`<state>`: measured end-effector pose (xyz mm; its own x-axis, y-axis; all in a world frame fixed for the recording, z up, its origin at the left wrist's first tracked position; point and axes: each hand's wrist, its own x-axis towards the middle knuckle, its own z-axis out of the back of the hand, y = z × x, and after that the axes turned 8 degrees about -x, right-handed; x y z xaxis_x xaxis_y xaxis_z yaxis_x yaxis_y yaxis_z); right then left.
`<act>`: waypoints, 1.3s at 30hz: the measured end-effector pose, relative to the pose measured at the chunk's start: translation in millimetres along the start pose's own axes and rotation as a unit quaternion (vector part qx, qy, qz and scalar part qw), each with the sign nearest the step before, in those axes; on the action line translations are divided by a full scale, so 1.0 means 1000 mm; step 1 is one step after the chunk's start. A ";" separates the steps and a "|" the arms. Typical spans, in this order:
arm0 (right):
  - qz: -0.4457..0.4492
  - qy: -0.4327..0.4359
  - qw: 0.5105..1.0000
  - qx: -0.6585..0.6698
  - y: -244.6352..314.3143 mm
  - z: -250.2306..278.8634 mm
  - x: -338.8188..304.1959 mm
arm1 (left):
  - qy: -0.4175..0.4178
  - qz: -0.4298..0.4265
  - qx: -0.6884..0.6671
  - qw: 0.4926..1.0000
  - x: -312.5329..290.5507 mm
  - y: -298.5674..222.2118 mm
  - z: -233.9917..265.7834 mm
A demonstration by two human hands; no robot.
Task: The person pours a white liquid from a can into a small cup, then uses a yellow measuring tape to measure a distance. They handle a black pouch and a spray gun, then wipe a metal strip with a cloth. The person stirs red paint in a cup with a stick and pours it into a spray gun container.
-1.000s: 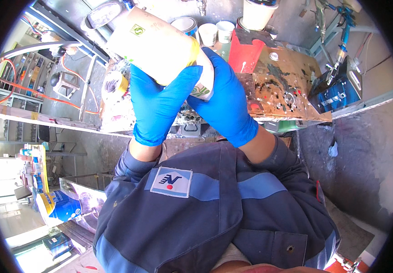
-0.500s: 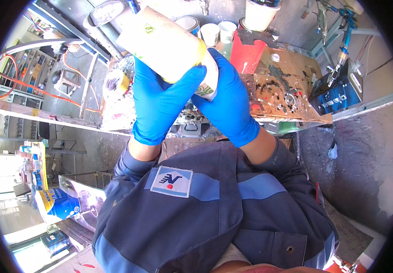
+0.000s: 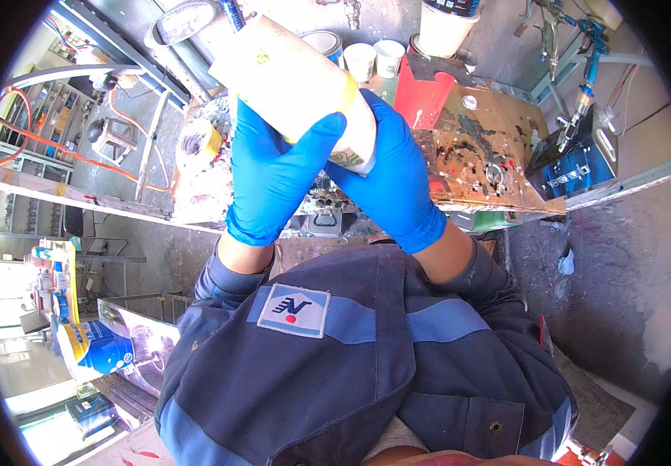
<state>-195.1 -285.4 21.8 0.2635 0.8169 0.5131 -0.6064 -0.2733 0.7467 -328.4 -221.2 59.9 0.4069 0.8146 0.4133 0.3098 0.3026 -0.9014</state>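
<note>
Cylinder (image 3: 290,84) farther right, axis up-left

Two gloved hands: one left hand (image 3: 265,180), one right hand (image 3: 391,177). One pale roll (image 3: 293,85) shared by both. One bench (image 3: 195,200). White cups (image 3: 360,64): two. Round tin (image 3: 323,43) just left of the cups: one. Red panel (image 3: 424,93): one. White disc (image 3: 469,102): one. White bucket (image 3: 442,35): one. Dark blue can (image 3: 584,159), right side: one. Jacket (image 3: 327,373): one, with one chest patch (image 3: 295,311). Spray gear (image 3: 586,87) at right: too tangled to count.
</note>
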 end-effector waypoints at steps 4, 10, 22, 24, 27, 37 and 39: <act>-0.002 0.023 0.993 0.116 -0.003 0.001 0.001 | 0.027 0.023 0.036 0.999 0.000 -0.001 0.008; -0.013 0.020 0.993 0.119 -0.011 -0.002 0.000 | 0.100 0.025 -0.039 0.994 0.002 0.002 0.022; -0.047 -0.011 0.989 0.140 -0.008 -0.006 0.000 | 0.139 0.031 0.013 0.990 0.009 -0.013 0.014; -0.046 0.003 0.987 0.156 -0.009 -0.004 -0.001 | 0.171 0.004 0.031 0.985 0.011 -0.012 0.021; -0.049 0.001 0.984 0.169 -0.008 -0.001 -0.002 | 0.158 -0.019 0.012 0.987 0.012 -0.008 0.024; -0.059 -0.004 0.987 0.147 -0.005 -0.001 -0.004 | 0.144 -0.094 0.173 0.970 0.014 -0.004 0.020; -0.061 0.008 0.987 0.150 -0.009 -0.002 -0.004 | 0.160 -0.092 0.194 0.963 0.015 -0.006 0.028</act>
<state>-192.0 -285.2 12.5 0.3071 0.8605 0.4065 -0.3218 -0.3081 0.8953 -347.6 -197.0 67.6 0.6396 0.5542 0.5327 0.0823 0.6396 -0.7643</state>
